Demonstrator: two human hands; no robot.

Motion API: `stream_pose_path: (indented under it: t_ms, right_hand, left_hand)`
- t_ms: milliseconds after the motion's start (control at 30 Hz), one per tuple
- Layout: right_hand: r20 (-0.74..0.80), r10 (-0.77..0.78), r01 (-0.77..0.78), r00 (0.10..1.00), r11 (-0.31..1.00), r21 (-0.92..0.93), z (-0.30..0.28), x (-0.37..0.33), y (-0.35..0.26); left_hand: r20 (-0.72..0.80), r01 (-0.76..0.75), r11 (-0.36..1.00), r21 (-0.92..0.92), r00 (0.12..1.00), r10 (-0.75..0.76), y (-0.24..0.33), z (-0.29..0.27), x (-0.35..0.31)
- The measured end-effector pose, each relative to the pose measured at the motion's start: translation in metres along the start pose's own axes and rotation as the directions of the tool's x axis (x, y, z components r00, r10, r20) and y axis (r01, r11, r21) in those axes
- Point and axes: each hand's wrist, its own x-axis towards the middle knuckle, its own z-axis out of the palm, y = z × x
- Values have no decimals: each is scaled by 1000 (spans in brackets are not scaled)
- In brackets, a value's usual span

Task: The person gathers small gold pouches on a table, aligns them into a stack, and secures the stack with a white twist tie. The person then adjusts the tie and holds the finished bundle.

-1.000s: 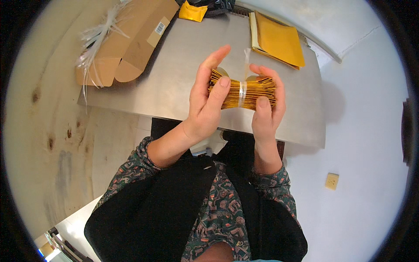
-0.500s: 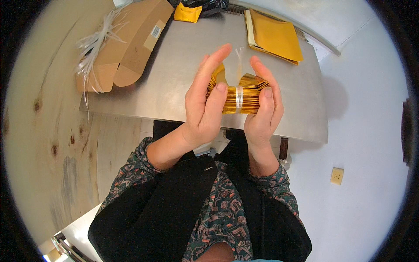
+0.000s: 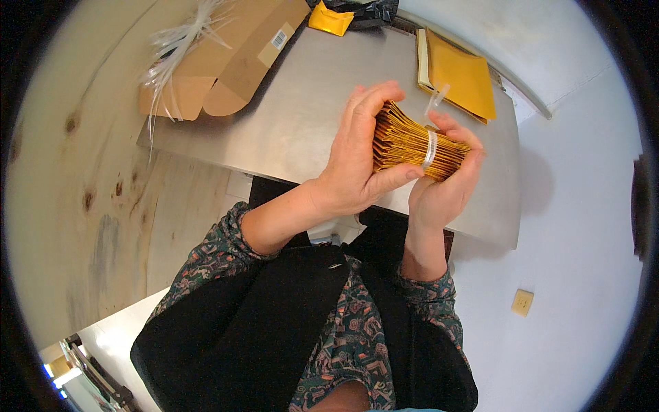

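Over the metal table [image 3: 288, 103] I hold a bundle of folded gold paper [image 3: 398, 141] between both hands. A clear plastic strip [image 3: 430, 150] is tied around it, right of its middle, and the strip's loose ends stick up at the far side. My left hand [image 3: 351, 151] is closed on the left end, fingers behind and thumb along the near edge. My right hand [image 3: 443, 196] grips the right end, partly under the bundle, with its fingers curled round. The folds fan wide at the left end and are squeezed tight at the strip.
A stack of flat gold paper sheets [image 3: 463, 79] lies at the table's back right. An open cardboard box [image 3: 240, 69] stands at the left, with loose clear plastic strips [image 3: 180, 44] hanging over it. At the back are a small yellow packet [image 3: 331, 19] and a black plastic bag [image 3: 374, 14].
The bundle has moved to the right and tilted, its right end now lower. Its left end has fanned out. My left thumb has shifted down to the near edge.
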Motion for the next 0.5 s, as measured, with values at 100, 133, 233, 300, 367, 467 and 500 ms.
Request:
stream_pose_path:
  t_ms: [100, 133, 233, 300, 367, 467, 500]
  right_hand:
    - [5, -44, 45, 999, 997, -55, -3, -2, -2]
    - [6, -45, 45, 999, 997, -66, -4, -2, -4]
    - [34, -50, 54, 998, 991, -126, -6, 0, -5]
    - [33, -40, 44, 999, 989, -141, -4, 0, -5]
    - [11, -15, 16, 1000, 993, -121, 1, -3, -4]
    - [-31, -14, 12, 999, 998, -61, 4, -8, -2]
    - [-21, 3, -4, 1000, 999, -53, 3, -8, -2]
  left_hand:
    - [-73, -34, 998, -52, 997, 30, -3, 12, -4]
    - [-93, -74, 997, -37, 993, 70, -3, 14, -4]
    - [-60, -22, 992, -124, 998, 15, -2, 12, -1]
    - [16, 45, 985, -164, 999, -43, 0, 4, 1]
    - [98, 91, 985, -144, 992, -78, 3, -6, 1]
    - [104, 137, 963, -234, 988, -115, 4, -6, 6]
    - [106, 107, 978, -180, 990, -89, 3, -7, 9]
